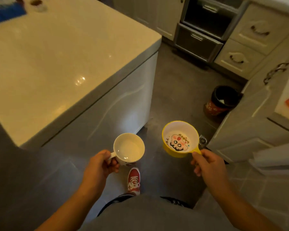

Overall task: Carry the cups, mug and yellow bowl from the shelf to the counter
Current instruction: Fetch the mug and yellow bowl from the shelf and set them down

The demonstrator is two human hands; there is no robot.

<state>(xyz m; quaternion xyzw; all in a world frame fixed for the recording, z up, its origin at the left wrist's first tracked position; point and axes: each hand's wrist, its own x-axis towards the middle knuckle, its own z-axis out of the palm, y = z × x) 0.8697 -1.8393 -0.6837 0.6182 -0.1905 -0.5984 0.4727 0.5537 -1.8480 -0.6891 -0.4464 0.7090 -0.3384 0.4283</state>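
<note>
A white mug (pixel 129 148) hangs upright over the floor, and my left hand (pixel 101 162) grips its handle. To its right is the yellow bowl (pixel 180 138), white inside with a cartoon face on the bottom. My right hand (pixel 206 161) pinches the bowl's small yellow handle. Both pieces look empty. The white counter (pixel 57 60) fills the upper left, its near corner just ahead and left of the mug. No shelf or other cups are in view.
A grey tiled floor runs between the counter and white cabinets (pixel 250 114) on the right. A dark bin (pixel 222 100) stands by the cabinets. An oven (pixel 205 29) sits at the back. My red shoe (pixel 133 180) is below the mug.
</note>
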